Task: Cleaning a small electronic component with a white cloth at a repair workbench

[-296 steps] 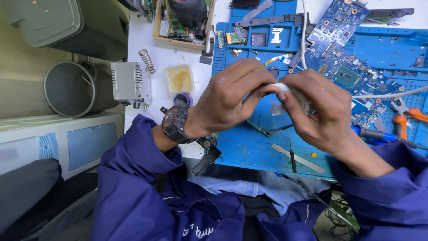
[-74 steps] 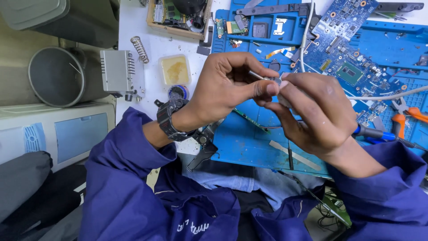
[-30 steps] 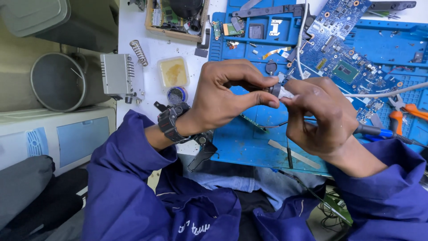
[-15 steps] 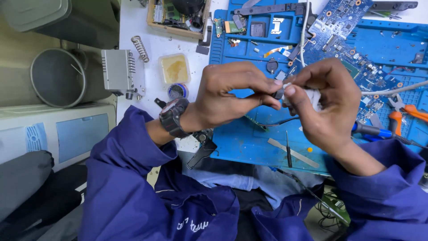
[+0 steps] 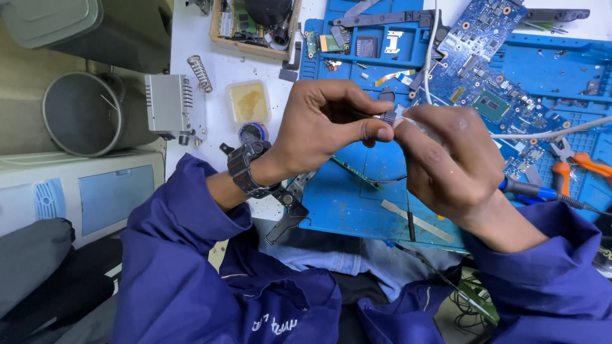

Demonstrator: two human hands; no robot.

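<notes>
My left hand (image 5: 325, 130), with a black watch (image 5: 245, 169) on its wrist, pinches a small dark part (image 5: 387, 116) between thumb and forefinger. My right hand (image 5: 449, 165) meets it from the right, its fingers closed on the same part and on a pale clear piece (image 5: 408, 122) attached to it. Both hands hover above the blue work mat (image 5: 347, 207), in front of a blue circuit board (image 5: 488, 60). A thin dark wire hangs below the hands.
On the mat lie orange-handled pliers (image 5: 577, 162), a blue-handled screwdriver (image 5: 529, 189) and a flat metal strip (image 5: 417, 220). To the left are a yellow flux tub (image 5: 248, 102), a spring (image 5: 199, 71), a silver metal box (image 5: 169, 102) and a grey round bin (image 5: 80, 111). A wooden tray (image 5: 255, 28) sits at the back.
Both hands have stayed joined on the small part and risen a little from the mat's front. My right hand's fingers have curled further over it in the last half second.
</notes>
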